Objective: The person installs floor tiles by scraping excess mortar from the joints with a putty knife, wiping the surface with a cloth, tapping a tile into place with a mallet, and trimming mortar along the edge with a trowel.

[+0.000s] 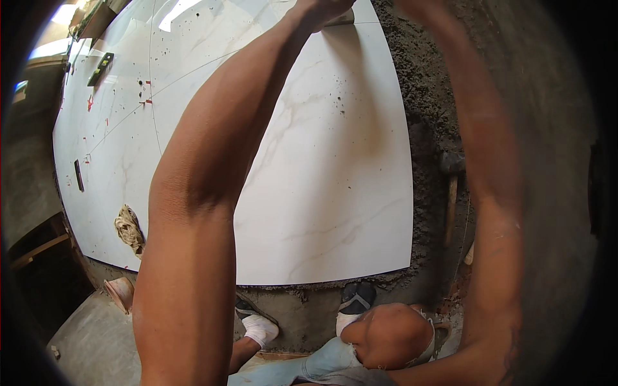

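Between the two forearms, broad and pale, a white slab with faint veining (322,193) lies flat, its right edge beside a strip of rough grey mortar (425,83). At its far edge the left hand (322,11) is next to a pale, blunt-ended object (342,18) that stands by the seam; the fingers run out of the view, so I cannot tell whether they grip it. The right hand (418,5) is a blur at the top edge over the mortar side, and its fingers' state cannot be told either.

Seams part this slab from neighbouring ones, and red clips (147,101) sit near a joint. Judging by that, the slabs in view are already down, while the mortar strip is uncovered (how far it runs is hidden by shadow and the right arm) and the loose crumbs on top are not yet cleaned off.

Farther left lie a black spirit level (100,69), a dark bar (78,175) and a crumpled cloth (129,230). To the right, a hammer (452,193) rests near the mortar. No brand, label or lettering can be read anywhere.
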